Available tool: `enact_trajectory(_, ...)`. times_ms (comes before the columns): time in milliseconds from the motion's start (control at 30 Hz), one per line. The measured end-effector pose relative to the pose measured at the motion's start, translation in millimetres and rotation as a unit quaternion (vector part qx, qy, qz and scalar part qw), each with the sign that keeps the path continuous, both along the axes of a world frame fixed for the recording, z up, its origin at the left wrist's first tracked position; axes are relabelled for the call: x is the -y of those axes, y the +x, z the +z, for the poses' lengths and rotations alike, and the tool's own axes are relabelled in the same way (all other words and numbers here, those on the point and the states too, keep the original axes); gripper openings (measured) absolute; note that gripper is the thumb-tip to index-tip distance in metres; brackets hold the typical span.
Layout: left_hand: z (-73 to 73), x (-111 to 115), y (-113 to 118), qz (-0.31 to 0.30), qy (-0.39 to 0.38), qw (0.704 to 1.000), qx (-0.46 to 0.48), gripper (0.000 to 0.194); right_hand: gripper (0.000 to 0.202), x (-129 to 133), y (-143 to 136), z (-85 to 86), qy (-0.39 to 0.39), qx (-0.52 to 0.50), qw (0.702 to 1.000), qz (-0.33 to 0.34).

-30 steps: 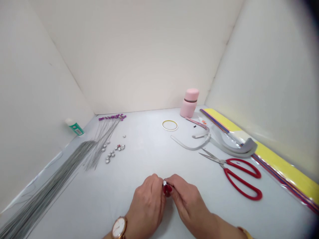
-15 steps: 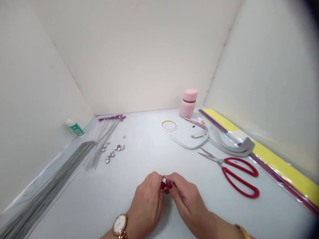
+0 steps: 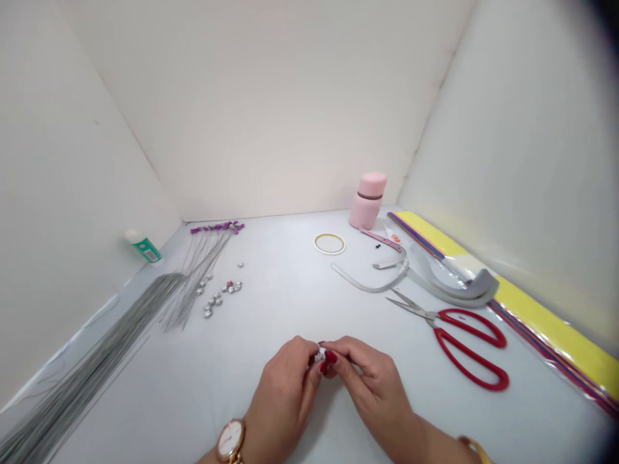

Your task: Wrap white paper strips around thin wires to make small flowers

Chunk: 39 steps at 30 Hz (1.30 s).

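A small silvery-white folded piece point(image 3: 320, 353) is pinched between the fingertips of both hands, low in the middle of the head view. My left hand point(image 3: 285, 386) grips it from the left, thumb and fingers pressed together. From the right, my right hand point(image 3: 374, 386) holds the same piece with its thumb and index fingertip. The fingers partly cover the piece, so its full shape is hidden. Several small silver stars point(image 3: 213, 301) lie on the table to the left. Red-handled scissors point(image 3: 430, 315) lie to the right with the blades parted.
Grey wires point(image 3: 101, 351) and purple-tipped stems point(image 3: 207, 254) lie at left, near a green-white tube point(image 3: 147, 249). A tape ring point(image 3: 329, 252), pink bottle point(image 3: 366, 209), pale curled strips point(image 3: 449, 293) and yellow sheets point(image 3: 536, 309) are farther back and right.
The thumbs and fingertips have shifted slightly around the small piece, and the left thumb sits a little farther right. Both hands still hold it.
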<state>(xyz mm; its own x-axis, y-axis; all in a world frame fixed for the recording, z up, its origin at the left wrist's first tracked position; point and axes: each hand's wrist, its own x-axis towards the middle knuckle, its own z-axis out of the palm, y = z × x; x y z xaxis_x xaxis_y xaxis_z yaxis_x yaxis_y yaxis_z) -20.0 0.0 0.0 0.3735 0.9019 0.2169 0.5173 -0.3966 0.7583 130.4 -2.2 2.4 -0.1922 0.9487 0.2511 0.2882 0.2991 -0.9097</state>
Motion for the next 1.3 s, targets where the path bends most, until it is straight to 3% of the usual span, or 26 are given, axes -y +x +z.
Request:
enact_trajectory(400, 0.2, 0, 0, 0.008, 0.013, 0.999, -0.053, 0.017, 0.021, 0, 2, -5.7, 0.061, 0.046, 0.996, 0.039)
enact_trajectory(633, -3.8, 3, -2, 0.002, 0.045, 0.999, -0.030, 0.018, 0.013, 1, 0, -0.3, 0.033, 0.098, 0.994, 0.027)
enact_trajectory(900, -1.3, 5, -2, -0.046, 0.054, 0.997, 0.017, 0.018, 0.020, 2, -3, 4.0, 0.148, 0.099, 0.982, 0.057)
enact_trajectory(1100, 1.0, 5, -2, -0.072, 0.059, 0.995, 0.047, 0.017, 0.019, 5, -1, -0.6, 0.185, 0.104, 0.976, 0.057)
enact_trajectory(1300, 1.8, 4, -2, -0.070, 0.057, 0.994, 0.063, 0.017, 0.019, 2, -1, -0.5, 0.170, 0.082, 0.980, 0.059)
